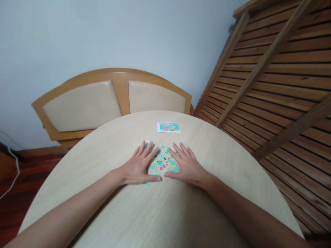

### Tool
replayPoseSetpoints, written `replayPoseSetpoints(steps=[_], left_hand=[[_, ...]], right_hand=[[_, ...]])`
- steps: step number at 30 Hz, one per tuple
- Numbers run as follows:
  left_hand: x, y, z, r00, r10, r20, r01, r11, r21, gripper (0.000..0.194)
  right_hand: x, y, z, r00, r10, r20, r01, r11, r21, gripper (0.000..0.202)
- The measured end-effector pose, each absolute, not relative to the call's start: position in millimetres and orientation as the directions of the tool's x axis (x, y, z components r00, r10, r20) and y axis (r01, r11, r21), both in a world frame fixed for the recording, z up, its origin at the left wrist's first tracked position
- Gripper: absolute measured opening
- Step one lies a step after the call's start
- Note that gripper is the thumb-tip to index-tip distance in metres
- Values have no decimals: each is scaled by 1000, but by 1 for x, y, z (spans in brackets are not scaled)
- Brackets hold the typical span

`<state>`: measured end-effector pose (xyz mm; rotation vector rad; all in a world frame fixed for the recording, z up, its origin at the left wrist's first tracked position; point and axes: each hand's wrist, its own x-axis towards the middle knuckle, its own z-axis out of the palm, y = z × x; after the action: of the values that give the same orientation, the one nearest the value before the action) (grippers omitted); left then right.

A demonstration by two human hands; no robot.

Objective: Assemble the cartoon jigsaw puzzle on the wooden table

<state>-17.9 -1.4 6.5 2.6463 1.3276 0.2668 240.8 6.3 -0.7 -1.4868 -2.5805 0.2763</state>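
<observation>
A small heap of loose jigsaw pieces (163, 162), mostly turquoise with yellow and pink, lies on a round pale wooden table (108, 206). My left hand (139, 165) lies flat on the table against the heap's left side, fingers spread. My right hand (185, 165) lies flat against the heap's right side, fingers spread too. The two thumbs nearly meet at the near edge of the heap, so both hands ring the pieces. Neither hand grips anything. Some pieces are hidden under the fingers.
A small cartoon picture card (168, 127) lies farther back on the table. Behind the table stands a wooden headboard with beige padded panels (103, 100) against a pale wall. A slatted wooden frame (271, 86) leans at the right. A white cable (12, 165) hangs at the far left.
</observation>
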Motion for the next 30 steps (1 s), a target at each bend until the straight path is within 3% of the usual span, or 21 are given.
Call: replayPoseSetpoints(steps=[4, 12, 18, 23, 27, 30], left_hand=[[-24, -2, 4, 596, 803, 18, 782, -585, 214, 125], [-10, 26, -5, 558, 829, 27, 810, -551, 201, 117], [0, 51, -5, 580, 814, 36, 799, -576, 173, 110], [8, 62, -2, 590, 804, 74, 784, -592, 187, 94], [-4, 43, -4, 535, 829, 161, 810, -558, 181, 83], [-16, 24, -10, 530, 841, 111, 824, -541, 166, 101]], right_hand=[[254, 19, -6, -456, 890, 14, 859, 444, -254, 122], [252, 43, -3, -543, 840, 10, 805, 524, -278, 120], [249, 65, -1, -651, 746, 138, 678, 653, -337, 102], [248, 71, -1, -628, 758, 177, 678, 645, -352, 93], [256, 57, -7, -579, 808, 108, 755, 581, -303, 109], [261, 42, -12, -549, 835, 40, 798, 537, -275, 126]])
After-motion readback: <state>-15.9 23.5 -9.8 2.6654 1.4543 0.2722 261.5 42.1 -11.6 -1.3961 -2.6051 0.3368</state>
